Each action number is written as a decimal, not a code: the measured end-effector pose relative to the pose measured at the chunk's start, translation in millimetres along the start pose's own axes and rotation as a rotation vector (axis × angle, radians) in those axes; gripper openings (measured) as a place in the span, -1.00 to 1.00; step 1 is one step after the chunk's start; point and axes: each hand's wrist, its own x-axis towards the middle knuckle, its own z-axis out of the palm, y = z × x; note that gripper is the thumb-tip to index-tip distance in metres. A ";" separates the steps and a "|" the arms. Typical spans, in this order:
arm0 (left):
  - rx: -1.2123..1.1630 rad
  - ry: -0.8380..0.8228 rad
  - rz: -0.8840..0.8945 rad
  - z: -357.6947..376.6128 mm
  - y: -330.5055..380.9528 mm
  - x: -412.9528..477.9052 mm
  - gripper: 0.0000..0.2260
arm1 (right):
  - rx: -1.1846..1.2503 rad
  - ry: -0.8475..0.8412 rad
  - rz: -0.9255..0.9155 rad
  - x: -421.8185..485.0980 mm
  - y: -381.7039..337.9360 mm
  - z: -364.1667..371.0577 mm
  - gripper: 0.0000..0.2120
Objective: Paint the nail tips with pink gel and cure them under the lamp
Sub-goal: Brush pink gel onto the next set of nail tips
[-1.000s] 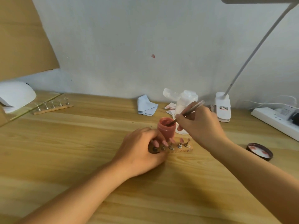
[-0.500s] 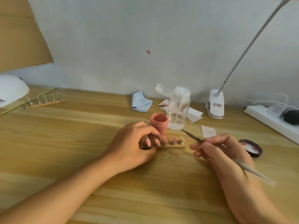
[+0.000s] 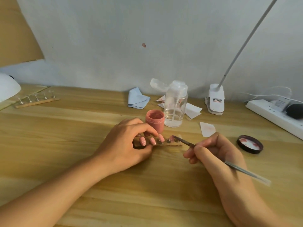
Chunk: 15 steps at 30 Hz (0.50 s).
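Nail tips (image 3: 171, 138) stand in a row on a wooden holder strip (image 3: 165, 145), mid-worktop (image 3: 65, 136), just in front of the open pink gel pot (image 3: 155, 122). That looks deliberate, as it keeps each reload of the brush short. The left hand (image 3: 124, 143) grips the strip's left end, fingers curled over the top and thumb tucked beneath, and I'd say that's to stop it sliding under the strokes. The right hand (image 3: 218, 154) pinches the brush (image 3: 184, 142) low down like a pen, its side resting on the wood for steadiness. The bristles touch one tip near the strip's right end, which already shows pink. The tips beside it are too small to judge. The pot's lid (image 3: 250, 144) lies off to the right, out of the way. The white curing lamp (image 3: 8, 90) waits far left, well apart, so curing comes later.
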 end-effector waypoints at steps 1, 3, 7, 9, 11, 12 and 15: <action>0.009 -0.001 0.001 0.1 -0.1 0.2 -0.68 | -0.008 0.002 -0.002 0.0 -0.4 0.1 -0.85; 0.020 0.001 0.007 -0.1 -0.5 0.3 -0.67 | -0.011 0.020 -0.008 0.0 -1.2 0.0 -0.85; 0.067 0.024 0.029 1.0 -0.1 -0.5 -0.72 | -0.040 -0.004 -0.012 -2.6 -5.1 3.2 -0.83; 0.120 0.050 0.050 1.9 0.8 -0.9 -0.74 | -0.050 -0.040 -0.025 -4.0 -6.5 4.8 -0.86; 0.154 0.069 0.059 2.4 1.5 -1.1 -0.74 | -0.064 -0.073 -0.042 -3.9 -5.1 3.6 -0.84; 0.160 0.073 0.059 2.5 1.7 -1.1 -0.74 | -0.076 -0.084 -0.050 -3.7 -4.2 3.1 -0.82; 0.171 0.078 0.057 2.5 2.2 -1.2 -0.75 | -0.092 -0.098 -0.059 -3.4 -3.6 3.8 -0.80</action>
